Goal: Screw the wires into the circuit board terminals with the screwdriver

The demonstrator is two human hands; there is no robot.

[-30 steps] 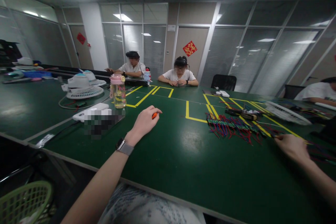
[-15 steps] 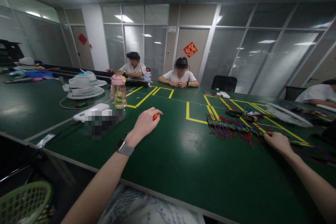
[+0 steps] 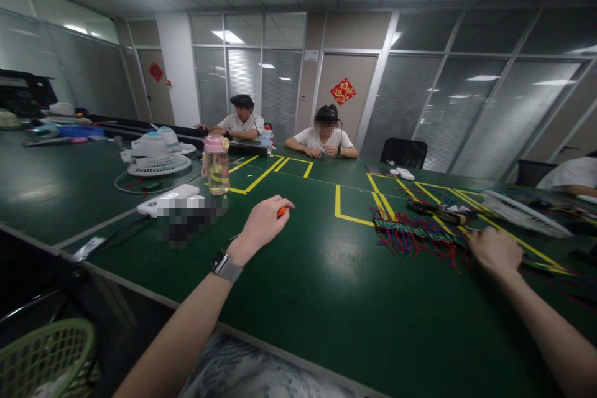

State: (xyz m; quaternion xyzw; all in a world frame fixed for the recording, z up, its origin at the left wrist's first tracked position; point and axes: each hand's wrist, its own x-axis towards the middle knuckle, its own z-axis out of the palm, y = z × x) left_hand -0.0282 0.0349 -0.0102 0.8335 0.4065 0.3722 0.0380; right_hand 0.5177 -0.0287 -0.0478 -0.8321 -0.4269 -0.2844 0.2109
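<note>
My left hand (image 3: 265,224), with a watch on its wrist, is closed above the green table. From its curled fingers pokes the orange end of an orange-handled tool (image 3: 282,212); a thin dark tip shows back near the wrist. Over at the right, my right hand (image 3: 497,250) is closed at the right end of a row of small green circuit boards (image 3: 420,231) with many red and blue wires. Its fingertips are hidden behind the hand, so I cannot make out what they hold.
A pink-lidded bottle (image 3: 217,165), white fans (image 3: 158,158) and a white power strip (image 3: 170,199) stand at the left. Beyond the boards lie black-handled tools (image 3: 438,211) and a white grille (image 3: 525,214). Yellow tape (image 3: 354,219) marks the table (image 3: 303,311). Two people sit opposite, another far right.
My right hand has curled and turned so that its back shows more, still at the end of the boards. My left hand keeps its grip. The whole view has shifted slightly.
</note>
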